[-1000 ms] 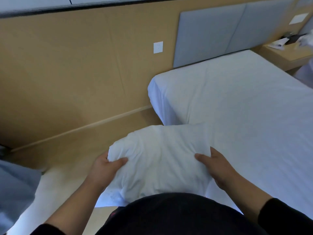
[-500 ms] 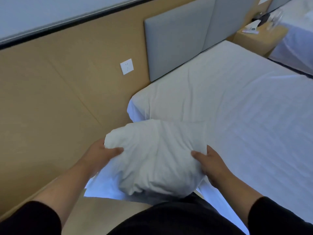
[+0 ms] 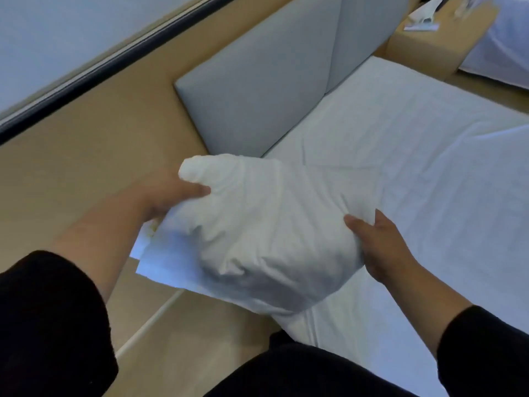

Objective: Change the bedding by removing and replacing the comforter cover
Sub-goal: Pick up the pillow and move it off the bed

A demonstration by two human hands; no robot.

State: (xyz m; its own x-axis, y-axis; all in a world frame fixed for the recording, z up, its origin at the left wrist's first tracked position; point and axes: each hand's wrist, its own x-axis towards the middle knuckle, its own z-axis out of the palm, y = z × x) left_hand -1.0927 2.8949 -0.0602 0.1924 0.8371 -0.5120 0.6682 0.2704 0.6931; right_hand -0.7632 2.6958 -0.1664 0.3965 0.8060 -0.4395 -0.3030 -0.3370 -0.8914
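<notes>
I am watching both bare forearms reaching forward out of black sleeves, each hand gripping one end of the plump white wrinkled fabric pillow (image 3: pixel 266 224). The left hand (image 3: pixel 169 193) is clasping the pillow's end away from the bed, thumb pressing into the top of the cloth and the other fingers hiding underneath. The right hand (image 3: pixel 380 247) is clutching the end over the bed, thumb digging into the fabric so creases are fanning out from it, the remaining fingers wrapping below out of sight.

The pillow is hanging in the air above the near corner of the white-sheeted bed (image 3: pixel 415 173), partly over the mattress edge and partly over the tan wooden floor (image 3: pixel 171 339) beside the bed. Its casing is looking rumpled and bulging in the middle, with a flat loose flap of cloth trailing from its underside on the side away from the bed. The grey padded headboard (image 3: pixel 257 93) is standing against the tan wall, just beyond the pillow at the head of the bed.
</notes>
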